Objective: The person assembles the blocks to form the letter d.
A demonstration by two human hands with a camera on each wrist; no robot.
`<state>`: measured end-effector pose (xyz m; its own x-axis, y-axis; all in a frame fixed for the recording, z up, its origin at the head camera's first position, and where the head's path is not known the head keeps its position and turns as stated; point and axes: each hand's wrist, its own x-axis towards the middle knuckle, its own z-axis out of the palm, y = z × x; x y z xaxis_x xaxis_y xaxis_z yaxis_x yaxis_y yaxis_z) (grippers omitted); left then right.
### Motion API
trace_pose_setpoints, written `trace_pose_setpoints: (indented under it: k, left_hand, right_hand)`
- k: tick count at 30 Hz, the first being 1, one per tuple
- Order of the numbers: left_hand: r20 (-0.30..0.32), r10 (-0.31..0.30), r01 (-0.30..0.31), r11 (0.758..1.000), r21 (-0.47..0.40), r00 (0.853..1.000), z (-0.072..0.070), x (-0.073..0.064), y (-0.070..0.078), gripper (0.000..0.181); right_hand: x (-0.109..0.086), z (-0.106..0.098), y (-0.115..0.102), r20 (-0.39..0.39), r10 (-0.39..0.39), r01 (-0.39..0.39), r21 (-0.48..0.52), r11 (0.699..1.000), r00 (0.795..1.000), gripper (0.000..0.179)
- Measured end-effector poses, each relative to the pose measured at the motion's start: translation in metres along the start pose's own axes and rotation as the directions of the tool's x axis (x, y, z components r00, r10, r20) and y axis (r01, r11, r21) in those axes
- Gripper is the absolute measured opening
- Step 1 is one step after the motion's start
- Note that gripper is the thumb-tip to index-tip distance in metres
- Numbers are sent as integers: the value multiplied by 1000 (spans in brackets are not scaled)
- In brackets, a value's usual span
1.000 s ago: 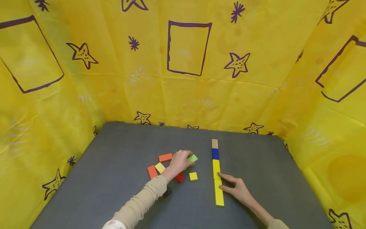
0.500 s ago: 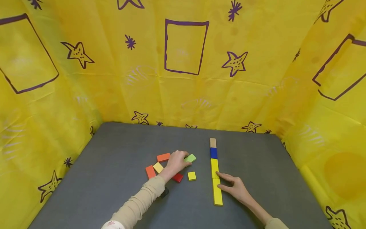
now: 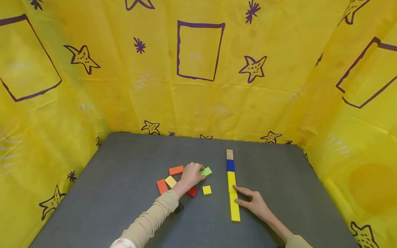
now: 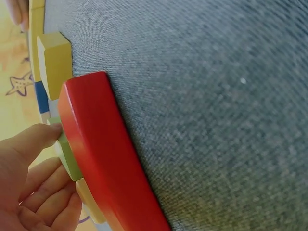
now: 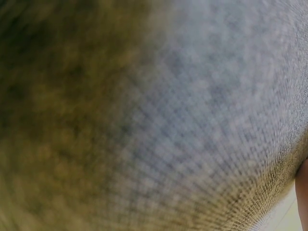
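My left hand (image 3: 192, 174) pinches a light green block (image 3: 206, 171) between thumb and fingers; the left wrist view also shows this green block (image 4: 70, 159), partly behind a long red block (image 4: 108, 139). My right hand (image 3: 255, 204) touches the right side of a straight row with its fingertips. That row holds a tan block (image 3: 229, 154) at the far end, then a blue block (image 3: 230, 165), then two long yellow blocks (image 3: 234, 210). A small yellow block (image 3: 206, 190) lies between my hands. The right wrist view is mostly blurred cloth, with only a bit of skin visible.
Left of my left hand lie two orange blocks (image 3: 176, 170) and a pale yellow block (image 3: 170, 181). The red block is partly under my left forearm, near a small black object (image 3: 179, 208). Yellow printed cloth (image 3: 198, 103) walls the grey table (image 3: 130, 155).
The head view has turned slightly, so everything sits a little further left in it. Both hands and the blocks keep the same places relative to each other.
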<state>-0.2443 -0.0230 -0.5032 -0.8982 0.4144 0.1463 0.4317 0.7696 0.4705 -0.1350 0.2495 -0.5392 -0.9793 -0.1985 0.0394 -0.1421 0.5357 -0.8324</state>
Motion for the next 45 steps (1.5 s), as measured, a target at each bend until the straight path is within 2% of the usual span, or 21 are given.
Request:
trace_pose_setpoints:
  k: [16,24,35,44,45]
  left_hand:
    - [12,-9,10,997,-77,1000,-6,1,3,28]
    - [-7,30,-30,997,-73,1000,-12,7,15,28]
    - [-33,53,-55,996,-65,998,-15,24,36,27]
    - [-45,30,-32,999,-29,999,-4,39,43,25]
    - [-45,24,-25,999,-23,999,-2,40,43,25]
  right_hand:
    - [1,1,2,33,15,-16,14,1000,999,55]
    - [1,0,2,31,40,-41,15,999,999,55]
    - [1,-1,3,10,43,-43,-6,999,999,55]
    - [1,0,2,13,55,-55,16,998,998,55]
    - [0,-1,-4,17,53,-53,17,998,998,55]
